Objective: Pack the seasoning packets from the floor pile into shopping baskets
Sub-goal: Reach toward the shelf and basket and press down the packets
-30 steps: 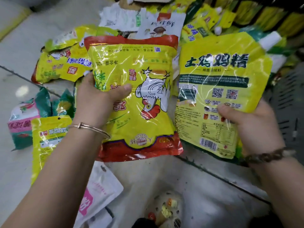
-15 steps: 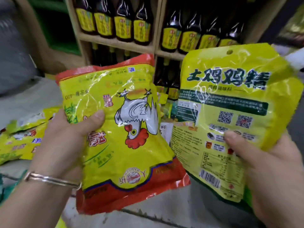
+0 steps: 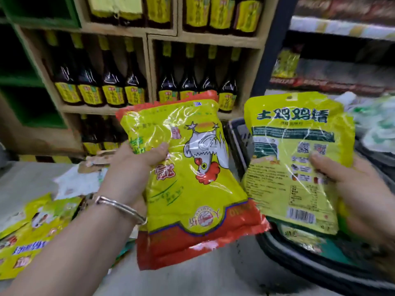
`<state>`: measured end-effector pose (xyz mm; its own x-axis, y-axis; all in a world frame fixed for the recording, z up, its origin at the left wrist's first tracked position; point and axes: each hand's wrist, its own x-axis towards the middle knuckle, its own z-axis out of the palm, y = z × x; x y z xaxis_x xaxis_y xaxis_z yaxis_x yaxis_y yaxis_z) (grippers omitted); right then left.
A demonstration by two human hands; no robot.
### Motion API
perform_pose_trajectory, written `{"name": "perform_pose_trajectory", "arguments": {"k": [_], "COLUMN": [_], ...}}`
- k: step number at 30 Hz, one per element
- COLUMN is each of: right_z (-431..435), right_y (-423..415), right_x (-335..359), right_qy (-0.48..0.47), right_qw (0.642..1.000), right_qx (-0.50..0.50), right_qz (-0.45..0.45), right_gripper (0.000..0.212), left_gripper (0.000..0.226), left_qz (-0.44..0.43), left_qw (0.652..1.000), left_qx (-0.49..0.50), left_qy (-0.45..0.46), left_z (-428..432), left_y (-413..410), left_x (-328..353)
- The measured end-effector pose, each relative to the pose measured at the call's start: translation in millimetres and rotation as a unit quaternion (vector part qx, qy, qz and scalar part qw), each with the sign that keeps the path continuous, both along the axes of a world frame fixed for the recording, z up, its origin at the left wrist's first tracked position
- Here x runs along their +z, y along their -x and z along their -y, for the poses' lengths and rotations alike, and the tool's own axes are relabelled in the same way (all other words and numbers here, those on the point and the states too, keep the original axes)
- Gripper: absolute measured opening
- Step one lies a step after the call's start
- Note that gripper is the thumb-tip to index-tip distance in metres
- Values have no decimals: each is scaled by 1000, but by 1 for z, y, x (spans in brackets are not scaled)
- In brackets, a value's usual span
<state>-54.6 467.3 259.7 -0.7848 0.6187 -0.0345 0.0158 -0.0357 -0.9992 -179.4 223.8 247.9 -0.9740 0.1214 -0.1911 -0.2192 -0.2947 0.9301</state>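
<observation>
The left hand [image 3: 132, 169] is clamping the rooster packet [image 3: 192, 184] mid-frame, thumb pressing its front — the right hand [image 3: 361, 189] at 3 o'clock is pinching the yellow packet [image 3: 299, 167] in front of the dark basket [image 3: 299, 265] at 5 o'clock. Loose packets [image 3: 32, 236] are lying at 8 o'clock.

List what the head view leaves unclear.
Head view:
The basket: inside mostly hidden behind the yellow packet and right hand.
The yellow packet: fine print blurred, too small.
The floor packets, lower left: blurred, cut by the edge.
The left hand: fingers hidden behind the rooster packet.
</observation>
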Motion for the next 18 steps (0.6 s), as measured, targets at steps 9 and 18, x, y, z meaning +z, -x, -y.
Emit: {"name": "perform_pose_trajectory", "arguments": {"k": [9, 18], "right_z": [-131, -207], "right_y": [-9, 14], "right_x": [6, -64], "right_qy": [-140, -336], "right_qw": [987, 895], "right_qx": [-66, -10], "right_qz": [42, 291], "right_gripper": [42, 53], "left_gripper": [71, 67], "left_qz": [-46, -128], "left_qw": [984, 913], "left_qx": [-125, -203], "left_qy": [116, 330], "left_z": [-143, -274], "left_y": [16, 0], "left_x": [18, -32]}}
